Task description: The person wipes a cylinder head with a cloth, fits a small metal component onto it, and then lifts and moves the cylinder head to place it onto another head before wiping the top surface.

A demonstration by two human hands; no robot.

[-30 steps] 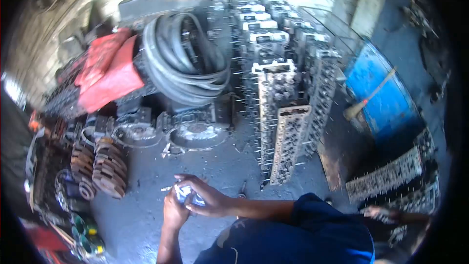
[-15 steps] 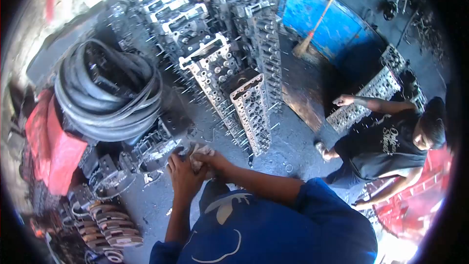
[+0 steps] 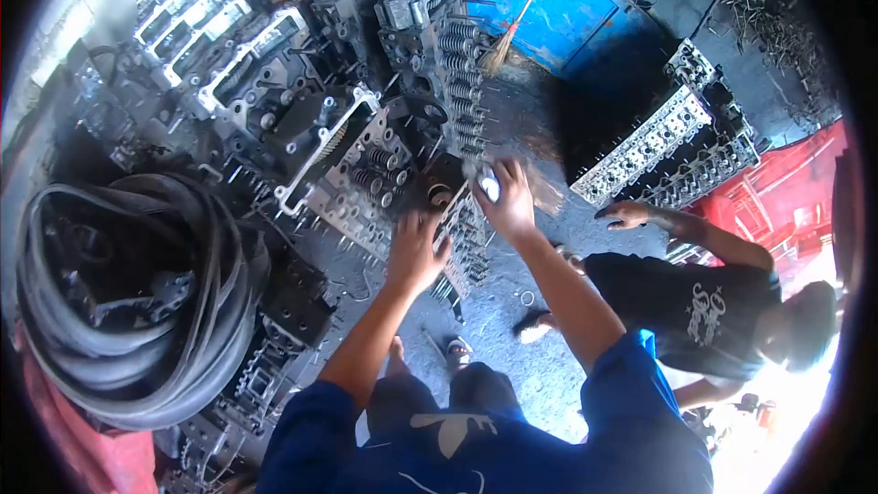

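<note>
My right hand (image 3: 506,201) is closed round a whitish rag (image 3: 489,186), at the far end of a narrow metal cylinder head (image 3: 468,242). My left hand (image 3: 418,254) is at the left edge of that same head, thumb apart from the fingers, with the fingertips slightly blurred. Both forearms reach forward over the floor, and my hands partly cover the cylinder head. Just left of it lies another cylinder head (image 3: 352,206) with springs and a raised frame. Behind my right hand stands a long head with a row of valve springs (image 3: 462,82).
More cylinder heads (image 3: 247,46) crowd the back left. A coiled black hose (image 3: 210,311) lies at the left. A broom (image 3: 521,14) leans on a blue metal panel (image 3: 585,23). At right, a person in a black shirt (image 3: 658,306) reaches toward other cylinder heads (image 3: 649,142).
My hands were together on the rag near my body; now they are apart and forward at the cylinder head, the rag in my right. The view has shifted, and the other person's arm is lower.
</note>
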